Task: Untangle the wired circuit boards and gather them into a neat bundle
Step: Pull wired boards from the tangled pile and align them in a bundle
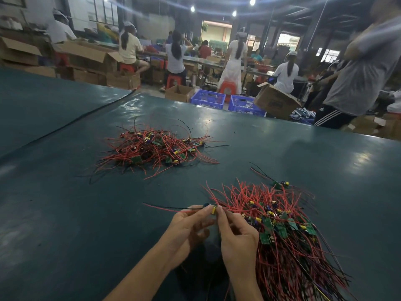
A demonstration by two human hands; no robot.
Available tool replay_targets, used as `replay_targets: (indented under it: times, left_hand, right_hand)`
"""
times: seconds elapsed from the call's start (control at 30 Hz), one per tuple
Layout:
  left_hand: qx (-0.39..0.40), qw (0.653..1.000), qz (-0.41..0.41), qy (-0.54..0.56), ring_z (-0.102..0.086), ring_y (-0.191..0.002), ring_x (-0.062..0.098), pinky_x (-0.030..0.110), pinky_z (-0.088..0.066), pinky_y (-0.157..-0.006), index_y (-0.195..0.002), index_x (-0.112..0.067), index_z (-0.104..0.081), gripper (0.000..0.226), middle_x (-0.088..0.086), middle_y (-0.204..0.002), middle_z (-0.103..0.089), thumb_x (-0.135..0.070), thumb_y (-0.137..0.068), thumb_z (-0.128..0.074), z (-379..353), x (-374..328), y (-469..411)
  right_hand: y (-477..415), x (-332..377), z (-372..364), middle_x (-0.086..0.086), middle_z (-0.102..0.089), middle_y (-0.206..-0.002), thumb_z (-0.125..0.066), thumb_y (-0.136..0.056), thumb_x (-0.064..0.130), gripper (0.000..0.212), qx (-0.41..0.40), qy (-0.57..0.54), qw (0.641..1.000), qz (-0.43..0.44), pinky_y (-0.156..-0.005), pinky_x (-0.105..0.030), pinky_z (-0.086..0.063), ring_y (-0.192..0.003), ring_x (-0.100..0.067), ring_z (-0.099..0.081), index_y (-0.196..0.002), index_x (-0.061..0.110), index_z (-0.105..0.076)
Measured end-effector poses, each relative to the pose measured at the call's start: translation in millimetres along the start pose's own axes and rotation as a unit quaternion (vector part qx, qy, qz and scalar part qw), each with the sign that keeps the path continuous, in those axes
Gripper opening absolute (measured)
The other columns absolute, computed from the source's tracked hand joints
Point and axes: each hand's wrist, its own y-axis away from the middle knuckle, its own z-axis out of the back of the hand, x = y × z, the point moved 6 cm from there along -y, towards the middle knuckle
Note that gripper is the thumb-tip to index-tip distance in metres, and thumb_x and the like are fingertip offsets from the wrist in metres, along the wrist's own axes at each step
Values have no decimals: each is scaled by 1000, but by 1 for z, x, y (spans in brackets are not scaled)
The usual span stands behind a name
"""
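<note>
A workshop, with a wide dark-green table [65, 213] in front. Far out on it lies the tangled pile [156, 148]. At near right lies the bundle [282, 231], its wires running one way, probably so the boards stack together. The left hand [186, 229] and right hand [236, 237] meet beside the bundle, both pinching one board [213, 210], likely to straighten its wires. Beyond the table, blue crates [208, 98] hold pale parts too small to tell. The inside of a cardboard box [275, 101] is hidden.
</note>
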Motion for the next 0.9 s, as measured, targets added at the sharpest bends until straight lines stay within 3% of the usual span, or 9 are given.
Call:
replay_targets:
  times: [0.1, 0.23, 0.4, 0.57, 0.7, 0.9]
  left_hand:
    - [7, 1000, -4, -23, -67, -63, 11, 19, -49, -50, -69, -19, -72, 16, 3, -82, -73, -20, -57, -83, -1, 2, 2]
    - [30, 998, -16, -55, -67, -65, 11, 20, -50, -53, -86, -15, -77, 29, 6, -88, -73, -25, -60, -82, -6, 1, 6]
    - [24, 995, -50, -82, -66, -64, 10, 19, -50, -55, -85, -9, -78, 24, 10, -85, -74, -22, -64, -79, -9, -1, 7]
    - [21, 992, -73, -101, -63, -63, 10, 19, -50, -57, -80, -9, -76, 22, 11, -80, -70, -22, -63, -78, -12, -2, 8]
    - [39, 992, -76, -95, -61, -60, 9, 19, -52, -58, -76, -11, -76, 22, 8, -76, -68, -24, -59, -79, -12, -7, 7]
    - [61, 992, -70, -80, -62, -61, 10, 19, -53, -60, -77, -11, -76, 20, 7, -75, -68, -22, -61, -80, -10, -9, 6]
  right_hand:
    - [0, -2, 5, -1, -68, -67, -68, -82, 27, 14, -24, 0, 1000, -20, -65, -39, -53, -64, -16, -62, -74, 22, -78]
    - [0, -11, 5, -6, -73, -72, -71, -82, 29, 10, -47, -42, 995, -80, -68, -37, -56, -68, -19, -66, -76, 25, -78]
    - [-2, -16, 8, 0, -72, -67, -70, -87, 20, 17, -76, -83, 988, -107, -57, -15, -51, -62, -5, -65, -72, 25, -78]
    - [-5, -19, 15, 4, -69, -63, -68, -88, 14, 25, -127, -160, 967, -155, -51, -15, -48, -56, -3, -61, -68, 24, -78]
    - [-14, -15, 40, 6, -58, -55, -67, -87, 15, 21, -180, -230, 941, -172, -33, -15, -27, -38, -2, -35, -68, 16, -76]
    - [-18, -11, 58, 5, -58, -64, -62, -93, 16, 14, -220, -267, 923, -166, -34, -15, -25, -39, -2, -33, -81, 13, -69]
